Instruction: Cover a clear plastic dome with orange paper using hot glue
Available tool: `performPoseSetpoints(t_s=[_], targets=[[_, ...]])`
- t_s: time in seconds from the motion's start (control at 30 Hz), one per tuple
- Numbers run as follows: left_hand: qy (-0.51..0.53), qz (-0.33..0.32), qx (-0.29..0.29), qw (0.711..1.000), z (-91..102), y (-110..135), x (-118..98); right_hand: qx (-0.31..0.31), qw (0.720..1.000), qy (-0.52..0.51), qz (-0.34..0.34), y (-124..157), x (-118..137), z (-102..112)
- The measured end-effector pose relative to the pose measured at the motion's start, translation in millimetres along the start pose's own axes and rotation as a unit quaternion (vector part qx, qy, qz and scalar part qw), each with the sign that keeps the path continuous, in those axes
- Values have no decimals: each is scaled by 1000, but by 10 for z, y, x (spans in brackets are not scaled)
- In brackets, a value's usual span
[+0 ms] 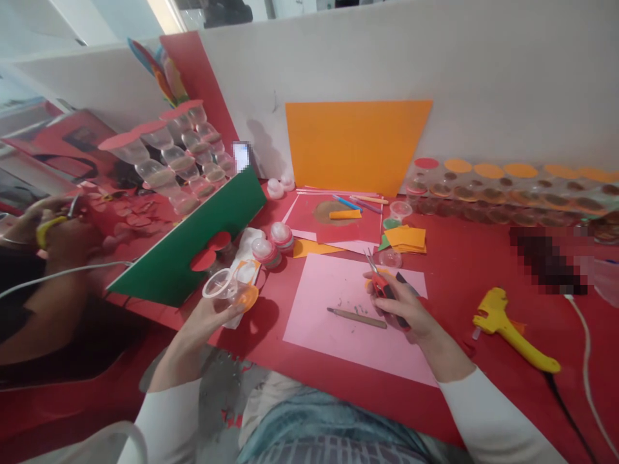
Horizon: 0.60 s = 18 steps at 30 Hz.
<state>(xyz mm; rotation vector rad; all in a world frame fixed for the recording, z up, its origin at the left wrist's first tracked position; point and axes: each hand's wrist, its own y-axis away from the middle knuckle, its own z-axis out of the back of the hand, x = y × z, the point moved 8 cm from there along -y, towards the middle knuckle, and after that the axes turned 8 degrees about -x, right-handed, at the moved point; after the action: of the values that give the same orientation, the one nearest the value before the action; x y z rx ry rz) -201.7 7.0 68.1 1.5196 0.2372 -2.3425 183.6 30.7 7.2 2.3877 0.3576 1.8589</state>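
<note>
My left hand (pixel 206 317) is closed round a clear plastic cup (pixel 221 285) with an orange paper disc (pixel 248 297) at its base, held over the table's near left edge. My right hand (pixel 399 308) grips red-handled scissors (pixel 377 276), blades pointing up and away, above a pink paper sheet (pixel 338 309). A wooden pencil (pixel 356 317) lies on that sheet just left of my right hand.
A green board (pixel 184 245) with red discs leans at the left, below stacked clear cups (pixel 169 161). An orange sheet (pixel 355 145) stands against the wall. A yellow glue gun (pixel 512 328) lies at the right. Another person's hands (pixel 48 225) hold yellow scissors far left.
</note>
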Motion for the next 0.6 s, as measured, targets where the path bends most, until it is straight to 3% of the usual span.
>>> performPoseSetpoints(t_s=[0.13,0.23,0.3,0.4,0.47,0.6], targets=[[18,67,45,997,-21,86,85,-6,1000,9,3,0,8,6],[9,24,53,998,-161,99,-5,-9,1000,25,3,-13,-12,22],[-4,-48,45,998,-353,78,-146,-13,998,56,11,-18,-5,29],[-27,-125,67,990,-812,44,-300,-42,986,151,63,8,99,52],[-59,-159,74,983,-1114,19,-345,-65,961,236,128,71,209,60],[-150,-186,83,968,-1534,-4,-288,-104,891,382,223,294,253,98]])
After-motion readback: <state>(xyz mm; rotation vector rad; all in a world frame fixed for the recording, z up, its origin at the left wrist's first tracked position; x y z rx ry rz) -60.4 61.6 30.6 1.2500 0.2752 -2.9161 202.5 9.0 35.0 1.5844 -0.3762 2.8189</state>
